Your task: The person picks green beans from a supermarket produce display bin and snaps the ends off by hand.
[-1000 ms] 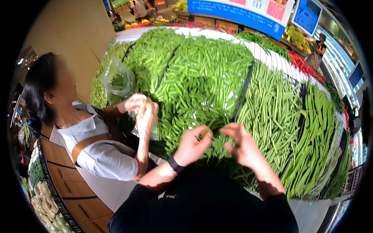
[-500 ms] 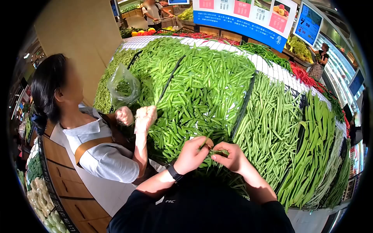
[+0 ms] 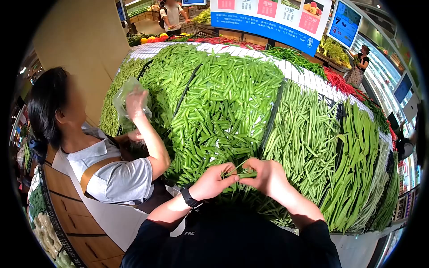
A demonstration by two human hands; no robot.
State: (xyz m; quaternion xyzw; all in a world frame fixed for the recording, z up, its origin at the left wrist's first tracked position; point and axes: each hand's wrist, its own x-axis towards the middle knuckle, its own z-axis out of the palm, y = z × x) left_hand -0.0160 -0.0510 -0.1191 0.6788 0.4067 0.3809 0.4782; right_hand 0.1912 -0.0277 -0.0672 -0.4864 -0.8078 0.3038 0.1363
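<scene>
My left hand (image 3: 213, 179), with a dark band on its wrist, is closed in a pinch at the near edge of the display. Facing it, my right hand (image 3: 267, 176) is also closed, its thumb and fingertips almost meeting the left's. Between them they hold a green pod (image 3: 246, 173); its exact kind is partly hidden by the fingers. A thin green strand sticks up between the fingertips. Just beyond lie loose pea pods (image 3: 228, 107), and right of a dark divider (image 3: 273, 111) are long green beans (image 3: 308, 129).
A person in a grey shirt (image 3: 120, 178) stands close on my left, one hand at a clear plastic bag (image 3: 119, 102). Broad flat beans (image 3: 357, 152) lie at the right. Red chillies (image 3: 342, 82), a blue sign (image 3: 268, 33) and a price screen (image 3: 345, 23) stand behind.
My hands have shifted slightly, and a thin green strand now shows between them. The neighbouring person's hand has risen to the plastic bag. The view has moved a little to the right.
</scene>
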